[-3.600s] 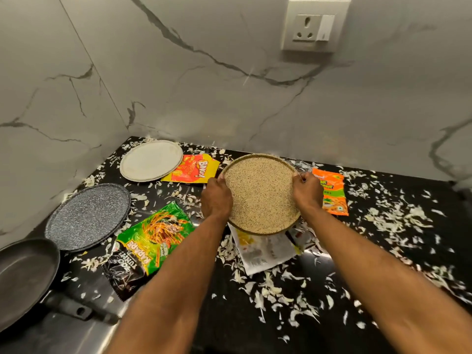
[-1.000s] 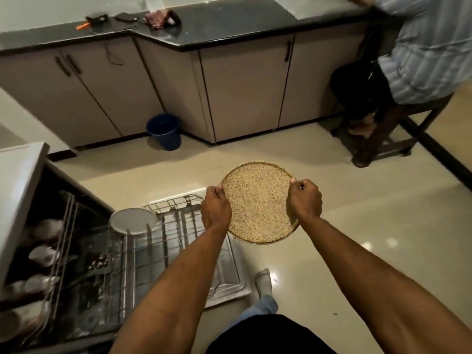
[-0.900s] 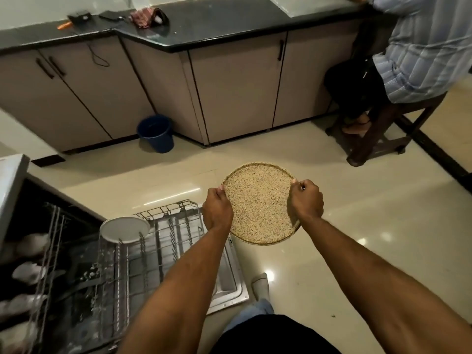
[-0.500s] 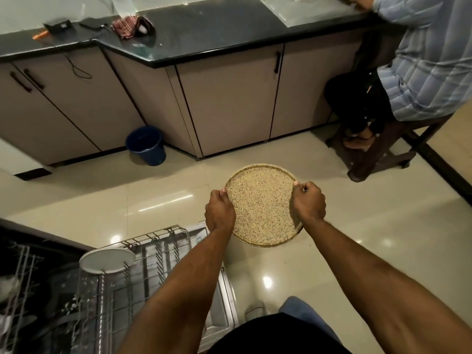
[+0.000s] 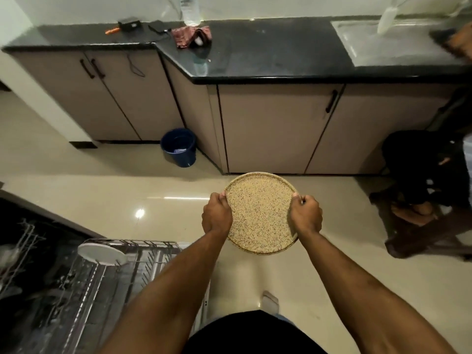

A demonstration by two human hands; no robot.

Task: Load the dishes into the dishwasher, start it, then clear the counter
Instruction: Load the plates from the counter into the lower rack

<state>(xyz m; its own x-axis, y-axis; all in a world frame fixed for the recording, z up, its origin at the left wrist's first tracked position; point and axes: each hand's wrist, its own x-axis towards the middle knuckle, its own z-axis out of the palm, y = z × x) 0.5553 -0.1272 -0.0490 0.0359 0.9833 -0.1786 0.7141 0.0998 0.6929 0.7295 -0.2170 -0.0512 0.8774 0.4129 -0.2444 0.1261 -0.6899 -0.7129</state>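
A round speckled beige plate (image 5: 260, 213) hangs level over the floor in front of me. My left hand (image 5: 216, 216) grips its left rim and my right hand (image 5: 305, 215) grips its right rim. Down at the lower left the dishwasher stands open with its lower rack (image 5: 107, 277) pulled out. A white plate (image 5: 102, 253) stands in that rack.
A black counter (image 5: 255, 54) over beige cabinets runs along the far side, with a cloth (image 5: 190, 37) on it. A blue bucket (image 5: 179, 147) stands on the floor by the cabinets. A seated person (image 5: 421, 164) on a wooden stool is at the right edge.
I carried the plate from the littered counter and turned toward the open dishwasher. Over the last second the view has swung right, so the rack has slid to the lower left.
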